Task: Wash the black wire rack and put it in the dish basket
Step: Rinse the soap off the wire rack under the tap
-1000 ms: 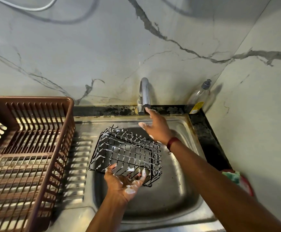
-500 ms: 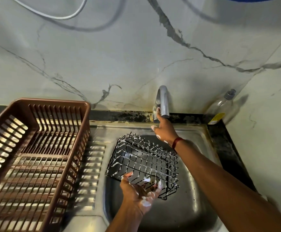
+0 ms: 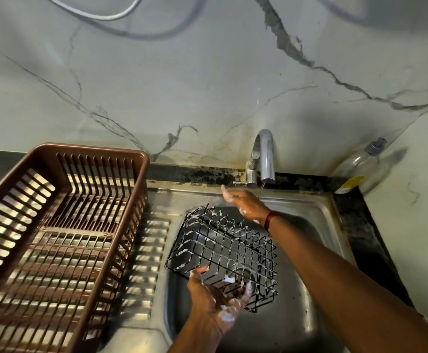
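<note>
The black wire rack, streaked with white soap foam, hangs tilted over the steel sink basin. My left hand, soapy, grips the rack's near edge from below. My right hand hovers with straight fingers just beyond the rack's far edge, a little below the chrome tap. A thin trickle of water leaves the tap's spout. The brown plastic dish basket stands empty on the drainboard to the left.
A clear soap bottle stands in the back right corner against the marble wall. The ribbed steel drainboard lies between basket and basin. A white cable hangs on the wall above.
My right hand has come off the tap and dropped back toward the rack's far edge. Water now trickles from the spout. My left hand keeps its grip on the rack.
</note>
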A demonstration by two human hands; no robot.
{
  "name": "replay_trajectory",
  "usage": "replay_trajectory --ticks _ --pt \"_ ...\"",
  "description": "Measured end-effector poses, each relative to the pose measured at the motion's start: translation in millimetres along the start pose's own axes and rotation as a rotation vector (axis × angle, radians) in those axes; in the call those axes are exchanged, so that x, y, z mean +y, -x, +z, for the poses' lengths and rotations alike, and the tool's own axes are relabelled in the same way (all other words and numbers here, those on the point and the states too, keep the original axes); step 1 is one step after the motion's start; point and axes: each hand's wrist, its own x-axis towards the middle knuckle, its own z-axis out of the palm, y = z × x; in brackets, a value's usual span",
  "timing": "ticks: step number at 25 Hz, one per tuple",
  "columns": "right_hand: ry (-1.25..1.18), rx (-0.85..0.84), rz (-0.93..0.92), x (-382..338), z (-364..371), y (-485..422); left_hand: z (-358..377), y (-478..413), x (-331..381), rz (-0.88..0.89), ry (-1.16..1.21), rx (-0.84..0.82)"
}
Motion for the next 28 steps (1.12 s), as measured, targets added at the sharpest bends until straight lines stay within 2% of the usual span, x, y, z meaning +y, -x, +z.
replay_trajectory --ticks 2,5,10,13,16,19,24,28 --pt "-0.086 -0.114 -0.002 1 -1 8 1 3 2 -0.002 0.014 -0.006" --pt "-0.312 -0.195 0.023 5 -14 26 1 5 3 -0.02 0.037 0.008" --pt "-0.42 -0.126 0.0 11 -37 30 4 7 1 -0.021 0.044 -0.003" --pt "-0.413 -0.108 -0.027 10 -36 29 6 10 1 -0.035 0.049 -0.012" --pt "-0.257 -0.137 -0.063 4 -29 30 8 14 0 -0.01 0.047 -0.034" --pt "-0.045 0.003 -0.024 -4 -24 25 7 13 0 -0.011 0.03 -0.054" --pt "-0.126 0.127 0.012 -7 -24 16 6 8 3 -0.011 0.037 -0.04" --pt "-0.336 -0.108 -0.095 -4 -28 10 4 3 5 -0.024 0.034 -0.044"
